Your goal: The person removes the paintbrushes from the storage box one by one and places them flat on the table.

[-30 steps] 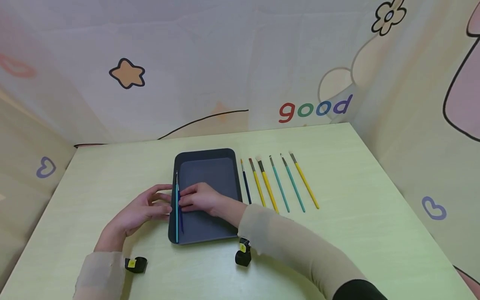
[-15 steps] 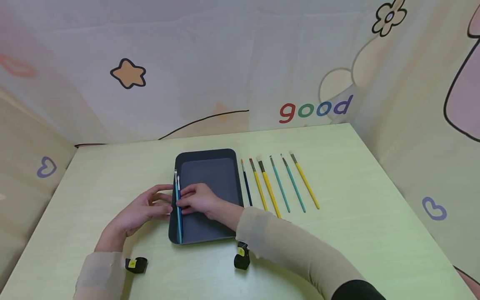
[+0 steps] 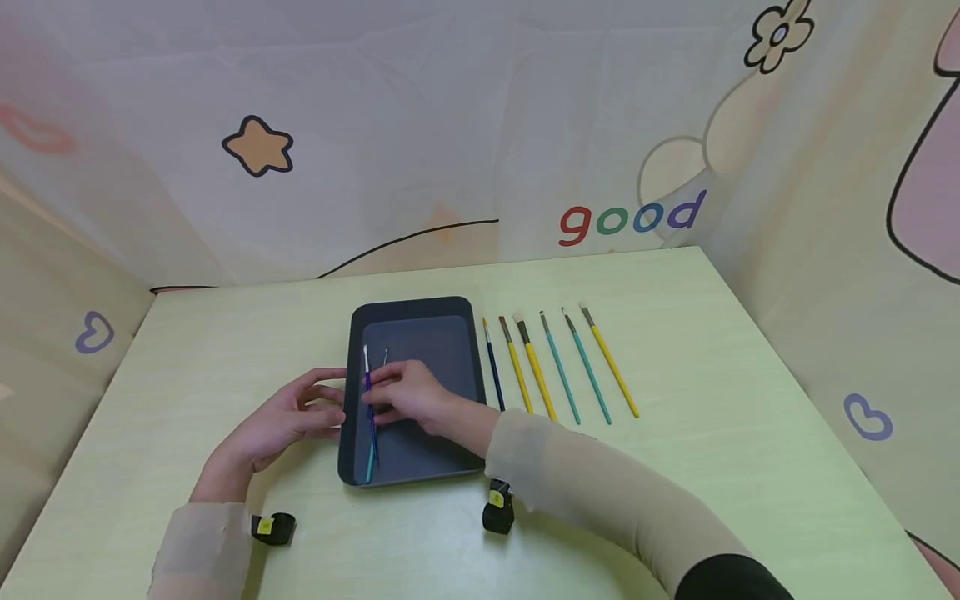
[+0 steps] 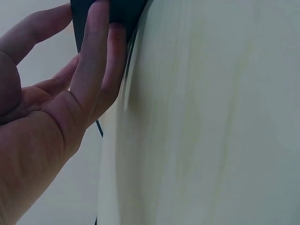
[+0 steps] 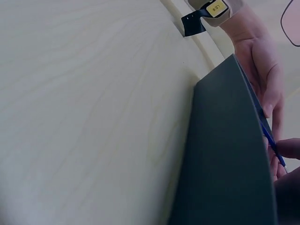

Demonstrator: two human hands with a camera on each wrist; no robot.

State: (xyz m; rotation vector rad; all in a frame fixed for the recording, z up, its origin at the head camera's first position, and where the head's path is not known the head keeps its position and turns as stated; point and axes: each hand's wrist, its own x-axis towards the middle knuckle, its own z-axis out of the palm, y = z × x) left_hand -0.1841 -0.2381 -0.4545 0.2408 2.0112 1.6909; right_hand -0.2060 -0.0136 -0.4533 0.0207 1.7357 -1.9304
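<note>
A dark grey tray (image 3: 442,350) lies on the pale green table. Over its left part my right hand (image 3: 408,396) pinches two thin paintbrushes: a blue one (image 3: 368,375) and a teal-handled one (image 3: 370,468), crossed, bristles pointing away from me. The right wrist view shows the blue brush (image 5: 271,143) at my fingertips (image 5: 288,147) above the tray (image 5: 225,164). My left hand (image 3: 288,417) lies flat on the table, its straight fingers touching the tray's left edge (image 4: 124,9).
Several brushes lie in a row right of the tray: a dark blue one (image 3: 492,371), yellow ones (image 3: 536,375), teal ones (image 3: 585,371) and a yellow one (image 3: 611,362). Printed fabric walls (image 3: 450,125) stand around the table.
My right hand moved the two brushes from the tray's left rim rightward into the tray; they now cross instead of lying parallel. The left hand stayed put.
</note>
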